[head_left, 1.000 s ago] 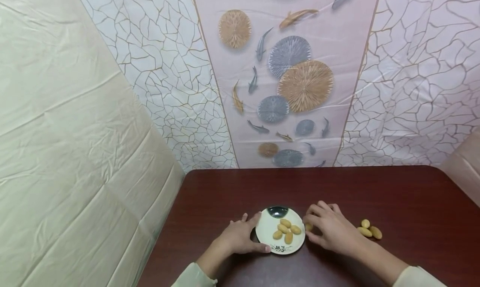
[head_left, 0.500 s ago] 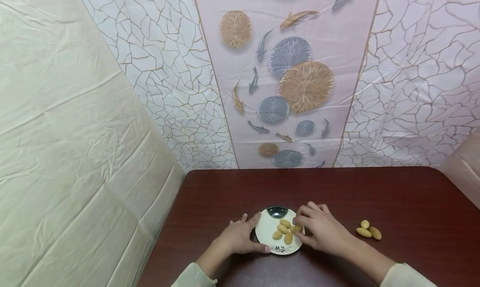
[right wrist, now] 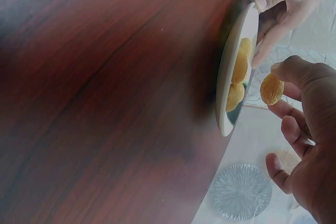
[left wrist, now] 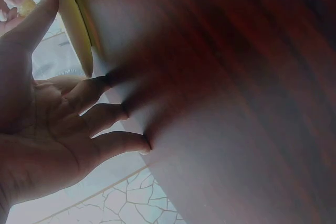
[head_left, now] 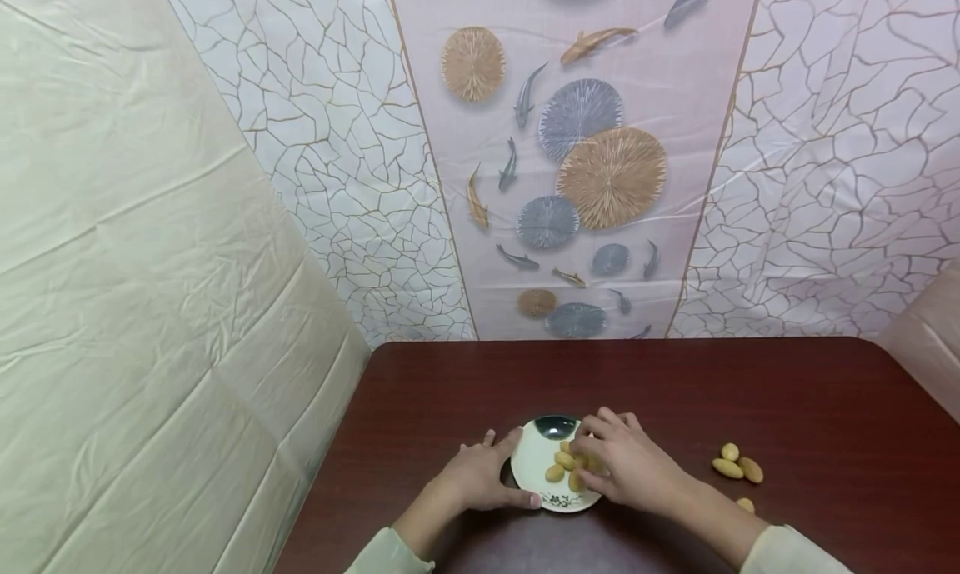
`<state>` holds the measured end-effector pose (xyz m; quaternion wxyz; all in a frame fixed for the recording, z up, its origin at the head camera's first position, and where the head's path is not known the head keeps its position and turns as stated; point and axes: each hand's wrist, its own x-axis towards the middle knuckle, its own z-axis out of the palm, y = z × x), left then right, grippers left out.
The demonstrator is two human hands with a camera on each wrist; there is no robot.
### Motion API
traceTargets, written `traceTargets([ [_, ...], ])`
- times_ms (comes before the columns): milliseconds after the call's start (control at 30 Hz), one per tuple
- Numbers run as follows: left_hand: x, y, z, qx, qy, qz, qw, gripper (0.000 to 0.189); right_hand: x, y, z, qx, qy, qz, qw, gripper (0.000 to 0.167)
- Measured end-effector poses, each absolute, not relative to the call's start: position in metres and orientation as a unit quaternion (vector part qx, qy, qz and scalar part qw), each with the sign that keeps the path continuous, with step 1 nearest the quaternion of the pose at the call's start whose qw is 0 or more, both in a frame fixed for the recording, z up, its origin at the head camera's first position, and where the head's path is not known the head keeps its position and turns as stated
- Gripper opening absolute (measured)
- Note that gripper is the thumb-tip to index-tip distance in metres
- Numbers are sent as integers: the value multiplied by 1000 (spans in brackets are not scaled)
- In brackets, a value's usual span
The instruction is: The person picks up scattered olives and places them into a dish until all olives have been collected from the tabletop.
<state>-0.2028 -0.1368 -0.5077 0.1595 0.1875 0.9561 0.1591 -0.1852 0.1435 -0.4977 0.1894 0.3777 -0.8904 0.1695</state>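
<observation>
A small round cream plate [head_left: 534, 470] with a dark green patch and a floral mark carries several yellow oval fruits [head_left: 555, 473]. My left hand [head_left: 477, 476] spreads round the plate's left side, thumb and forefinger at the rim; its other fingertips meet the table in the left wrist view. My right hand [head_left: 630, 464] is over the plate's right side, pinching one wrinkled yellow dried fruit [right wrist: 272, 89] between thumb and fingers, above the rim in the right wrist view. From the head, this hand hides part of the plate and its fruits.
Three more fruits [head_left: 727, 468] lie together on the dark red table [head_left: 450, 382] at the right. Another fruit [head_left: 746, 504] shows beside the right forearm. A patterned cloth [head_left: 570, 266] hangs behind the table, and a pale cloth wall [head_left: 187, 307] stands at the left.
My right hand has moved left, from beside the plate's right rim to over its fruits, carrying the pinched dried fruit. One fruit near the right forearm has come into view. The left hand stays put.
</observation>
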Motion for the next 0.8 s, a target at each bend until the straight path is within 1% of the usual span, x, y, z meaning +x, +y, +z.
traceTargets([
  [267, -202, -136, -506, 187, 956, 158, 161, 117, -188, 134, -497, 389, -883, 165, 204, 27],
  [467, -202, -136, -504, 186, 956, 161, 161, 117, -190, 130, -498, 387, -885, 166, 199, 32],
  [800, -201, -135, -504, 180, 957, 159, 164, 118, -193, 123, -503, 396, -879, 174, 203, 24],
])
